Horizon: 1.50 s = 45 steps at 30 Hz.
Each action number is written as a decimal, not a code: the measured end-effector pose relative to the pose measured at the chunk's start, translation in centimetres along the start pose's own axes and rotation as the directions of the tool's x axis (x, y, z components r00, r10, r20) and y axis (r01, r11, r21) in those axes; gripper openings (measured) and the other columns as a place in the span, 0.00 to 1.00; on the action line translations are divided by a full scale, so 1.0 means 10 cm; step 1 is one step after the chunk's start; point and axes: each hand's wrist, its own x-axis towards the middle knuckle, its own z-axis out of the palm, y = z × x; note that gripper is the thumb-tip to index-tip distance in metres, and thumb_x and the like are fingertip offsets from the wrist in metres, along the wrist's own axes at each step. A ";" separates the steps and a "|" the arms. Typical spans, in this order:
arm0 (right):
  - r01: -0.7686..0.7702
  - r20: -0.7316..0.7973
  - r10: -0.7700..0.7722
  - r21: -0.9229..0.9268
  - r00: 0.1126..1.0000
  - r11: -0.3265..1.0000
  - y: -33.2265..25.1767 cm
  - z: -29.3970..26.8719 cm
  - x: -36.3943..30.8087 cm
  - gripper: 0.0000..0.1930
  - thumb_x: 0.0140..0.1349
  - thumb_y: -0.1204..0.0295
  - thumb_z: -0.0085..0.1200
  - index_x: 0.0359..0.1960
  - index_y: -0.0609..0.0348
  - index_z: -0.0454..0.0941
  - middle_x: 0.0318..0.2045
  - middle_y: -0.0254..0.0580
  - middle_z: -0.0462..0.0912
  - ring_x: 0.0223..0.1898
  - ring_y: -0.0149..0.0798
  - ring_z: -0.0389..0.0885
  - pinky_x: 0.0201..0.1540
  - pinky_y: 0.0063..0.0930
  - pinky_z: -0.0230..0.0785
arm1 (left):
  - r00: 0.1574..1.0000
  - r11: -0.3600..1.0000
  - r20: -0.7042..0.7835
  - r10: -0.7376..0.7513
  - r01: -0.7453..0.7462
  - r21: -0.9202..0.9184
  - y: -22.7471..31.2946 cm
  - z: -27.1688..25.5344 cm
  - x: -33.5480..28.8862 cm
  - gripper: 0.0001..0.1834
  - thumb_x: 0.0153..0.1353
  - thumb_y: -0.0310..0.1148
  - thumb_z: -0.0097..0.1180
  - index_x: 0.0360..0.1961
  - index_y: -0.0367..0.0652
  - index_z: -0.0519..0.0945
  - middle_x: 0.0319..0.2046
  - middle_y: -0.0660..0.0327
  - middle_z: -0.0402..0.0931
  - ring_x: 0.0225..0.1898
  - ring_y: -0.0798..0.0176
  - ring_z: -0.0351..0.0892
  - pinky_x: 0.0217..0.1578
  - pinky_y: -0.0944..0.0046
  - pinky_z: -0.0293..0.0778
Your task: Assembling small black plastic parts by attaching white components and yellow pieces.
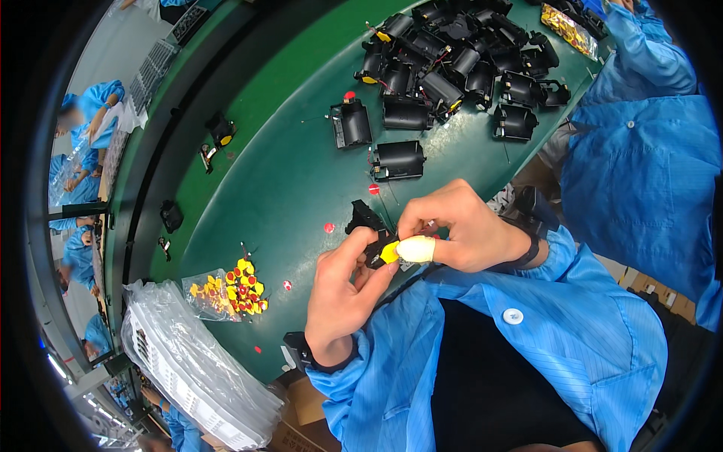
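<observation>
Close in front of me, my left hand (pixel 343 290) is closed around a black plastic part (pixel 364 217), which sticks out past the fingertips. Against that part sits a small yellow piece (pixel 389 252), pinched between the two hands. My right hand (pixel 467 233) is closed too, with a pale yellow finger cot (pixel 416 249) on its thumb touching the yellow piece. Its index fingertip bends down behind the thumb; whatever lies under it is mostly hidden. Thin dark wires rise from the black part. Small red discs (pixel 329 227) lie on the green table nearby.
Black plastic housings (pixel 440 87) are heaped at the far side of the green table (pixel 263 196). To the left are yellow and red pieces (pixel 247 290), partly bagged, and stacked white trays (pixel 188 369) under plastic film. A co-worker in blue (pixel 640 166) stands at right.
</observation>
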 end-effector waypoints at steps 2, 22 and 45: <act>-0.026 0.025 0.026 0.012 0.999 1.000 -0.01 -0.01 0.00 0.07 0.59 0.73 0.65 0.31 0.63 0.80 0.24 0.37 0.82 0.22 0.32 0.79 0.26 0.25 0.69 | 1.000 1.000 0.018 -0.015 0.016 -0.017 0.00 -0.01 0.00 0.15 0.55 0.19 0.64 0.43 0.35 0.74 0.15 0.66 0.63 0.14 0.78 0.58 0.16 0.69 0.51; 0.101 0.023 -0.111 0.273 0.994 0.957 0.14 0.12 -0.02 0.34 0.58 0.70 0.66 0.63 0.73 0.69 0.48 0.56 0.83 0.44 0.43 0.86 0.50 0.33 0.79 | 0.999 0.996 -0.034 0.034 -0.037 -0.082 0.24 0.07 -0.13 0.10 0.63 0.23 0.59 0.45 0.32 0.76 0.24 0.60 0.76 0.23 0.73 0.71 0.24 0.71 0.65; 0.168 -0.174 -0.155 0.060 0.972 0.984 0.23 0.03 0.00 0.29 0.51 0.69 0.71 0.55 0.68 0.78 0.37 0.48 0.87 0.36 0.35 0.88 0.39 0.27 0.81 | 0.981 0.975 -0.105 0.162 -0.143 0.170 0.10 0.21 -0.01 0.14 0.58 0.21 0.64 0.44 0.35 0.75 0.29 0.52 0.81 0.28 0.54 0.84 0.29 0.62 0.74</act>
